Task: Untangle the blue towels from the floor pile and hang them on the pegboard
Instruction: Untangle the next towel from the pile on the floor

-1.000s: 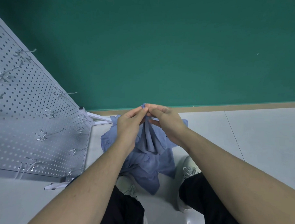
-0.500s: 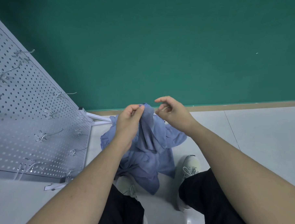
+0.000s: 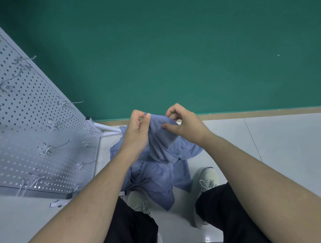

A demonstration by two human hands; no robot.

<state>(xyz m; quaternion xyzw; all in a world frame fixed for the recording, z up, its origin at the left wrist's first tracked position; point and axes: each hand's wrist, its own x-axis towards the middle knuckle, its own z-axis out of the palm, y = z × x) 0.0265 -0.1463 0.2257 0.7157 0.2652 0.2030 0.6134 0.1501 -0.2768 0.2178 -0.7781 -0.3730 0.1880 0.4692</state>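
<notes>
We hold one blue towel point(image 3: 162, 139) up by its top hem, right of the pegboard point(image 3: 36, 134): our left hand point(image 3: 137, 131) pinches one end of the hem, our right hand point(image 3: 181, 122) pinches the other, with the cloth stretched between them. The towel's lower part trails into the blue pile point(image 3: 153, 178) on the floor point(image 3: 265, 144), just beside the pegboard's near corner, and seems still caught there. As we judge it, the task has barely begun: no towel hangs on the pegboard, and its hooks point(image 3: 50, 149) are bare. Our shoes point(image 3: 206, 180) stand at the pile's edge, which may snag the cloth. The green wall point(image 3: 177, 48) rises behind.
</notes>
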